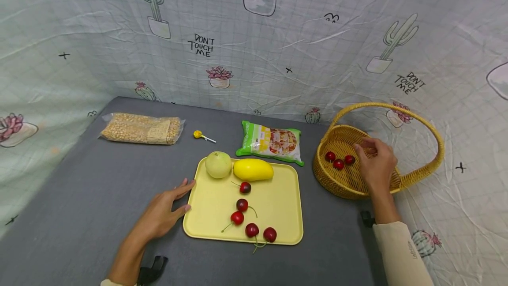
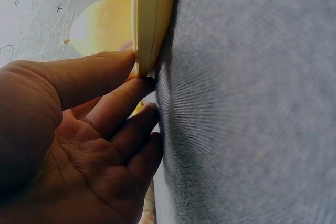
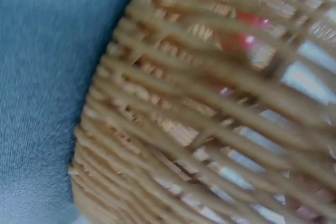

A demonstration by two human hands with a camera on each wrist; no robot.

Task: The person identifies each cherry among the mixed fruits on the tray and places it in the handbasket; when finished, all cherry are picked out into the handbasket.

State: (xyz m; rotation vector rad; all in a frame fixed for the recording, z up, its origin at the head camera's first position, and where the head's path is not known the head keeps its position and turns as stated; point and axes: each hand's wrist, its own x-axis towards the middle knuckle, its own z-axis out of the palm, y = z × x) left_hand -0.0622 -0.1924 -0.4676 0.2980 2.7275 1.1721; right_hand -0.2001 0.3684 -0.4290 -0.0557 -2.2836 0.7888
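Observation:
My left hand (image 1: 158, 213) rests with its fingers and thumb at the left rim of a yellow tray (image 1: 283, 202); in the left wrist view the thumb (image 2: 100, 74) touches that rim. On the tray lie a pale green round fruit (image 1: 218, 165), a yellow oblong fruit (image 1: 253, 170) and several dark red cherries (image 1: 237, 218) with stems. My right hand (image 1: 378, 164) is over the inside of a wicker basket (image 1: 337, 186), fingers loosely bent, nothing visible between thumb and fingers. Three cherries (image 1: 338, 164) sit in the basket, left of that hand. The right wrist view shows mostly blurred wicker (image 3: 184, 93).
Behind the tray lies a green and white printed food packet (image 1: 274, 141). A yellow lollipop (image 1: 198, 134) and a clear bag of yellowish kernels (image 1: 139, 129) lie farther left. The basket's tall handle (image 1: 430, 133) arches over its right side. A printed cloth (image 1: 278, 47) hangs behind the grey table (image 1: 87, 206).

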